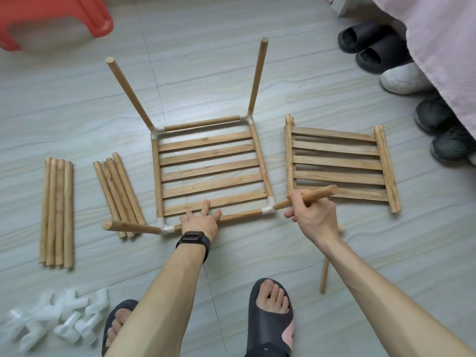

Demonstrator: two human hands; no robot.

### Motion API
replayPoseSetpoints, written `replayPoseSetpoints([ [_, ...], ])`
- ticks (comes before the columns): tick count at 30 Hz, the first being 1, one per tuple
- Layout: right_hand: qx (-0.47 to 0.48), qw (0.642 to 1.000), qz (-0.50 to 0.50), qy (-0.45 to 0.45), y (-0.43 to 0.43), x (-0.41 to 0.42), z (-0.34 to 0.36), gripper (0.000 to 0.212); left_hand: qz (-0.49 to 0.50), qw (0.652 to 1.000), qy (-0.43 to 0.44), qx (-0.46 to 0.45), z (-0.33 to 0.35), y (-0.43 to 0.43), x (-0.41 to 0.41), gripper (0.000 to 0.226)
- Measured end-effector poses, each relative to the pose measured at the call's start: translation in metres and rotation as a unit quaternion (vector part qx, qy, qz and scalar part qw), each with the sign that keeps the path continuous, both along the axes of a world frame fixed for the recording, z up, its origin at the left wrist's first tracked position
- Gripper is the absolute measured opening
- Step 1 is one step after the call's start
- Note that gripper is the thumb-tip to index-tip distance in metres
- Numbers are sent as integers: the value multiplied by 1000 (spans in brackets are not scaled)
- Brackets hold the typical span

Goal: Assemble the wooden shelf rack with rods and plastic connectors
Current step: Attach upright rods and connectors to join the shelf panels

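A slatted wooden shelf frame lies flat on the floor with white plastic connectors at its four corners. Two rods rise from the far corners, and a third rod juts left from the near left connector. My left hand, watch on the wrist, presses flat with straight fingers on the frame's near rod. My right hand grips a rod whose end sits in the near right connector. A second slatted panel lies to the right.
Two bundles of loose rods lie left of the frame, and one rod lies under my right arm. White connectors are piled at the lower left. A red stool stands at top left; shoes line the right. My feet in black slippers are at the bottom.
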State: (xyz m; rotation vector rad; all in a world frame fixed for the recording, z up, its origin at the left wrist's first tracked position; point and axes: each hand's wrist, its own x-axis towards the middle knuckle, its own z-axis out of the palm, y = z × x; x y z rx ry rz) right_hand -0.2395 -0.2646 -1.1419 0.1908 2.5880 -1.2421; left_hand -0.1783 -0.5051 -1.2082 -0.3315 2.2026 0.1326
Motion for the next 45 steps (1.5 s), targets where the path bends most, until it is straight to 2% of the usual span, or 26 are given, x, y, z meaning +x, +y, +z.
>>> replayPoseSetpoints([
  [2,28,998,53,-7,-8,-1,-1,35,0,1000,0,0,0,0,1,62],
  [5,61,995,75,-16,-17,2,-6,43,1,1000,-2,1,-1,-1,3,63],
  [10,64,995,76,-3,-15,12,-13,25,-9,1000,-6,-3,-2,-2,6,73],
  [16,78,995,69,-5,-17,10,-19,28,-17,1000,-16,-3,-2,-3,5,78],
  [21,80,996,44,-4,-22,13,-22,53,-21,999,-37,2,3,-7,1,83],
  [23,75,996,39,-20,-23,14,-18,57,-18,998,-58,8,11,-8,-5,77],
  [25,69,997,31,-31,-25,14,-13,60,-21,998,-60,24,25,-8,-15,58],
  [28,74,995,20,-59,-28,23,-3,65,-19,998,-12,50,58,-9,-31,39],
  [31,81,991,16,-104,-31,31,11,66,-14,996,64,68,114,-22,-53,39],
  [36,138,975,15,-172,-43,33,41,54,7,981,185,52,215,-72,-57,39],
  [39,54,976,-97,-189,-63,34,68,51,48,967,246,47,258,-115,-29,37],
  [40,40,976,-132,-171,-72,35,80,60,62,963,257,48,268,-131,-16,37],
  [42,94,980,-135,-111,-94,40,106,82,100,958,264,51,278,-164,14,37],
  [43,127,983,-112,-75,-106,44,120,88,121,955,266,51,279,-181,31,37],
  [45,155,987,-29,-7,-135,55,148,87,163,949,264,50,273,-210,68,36],
])
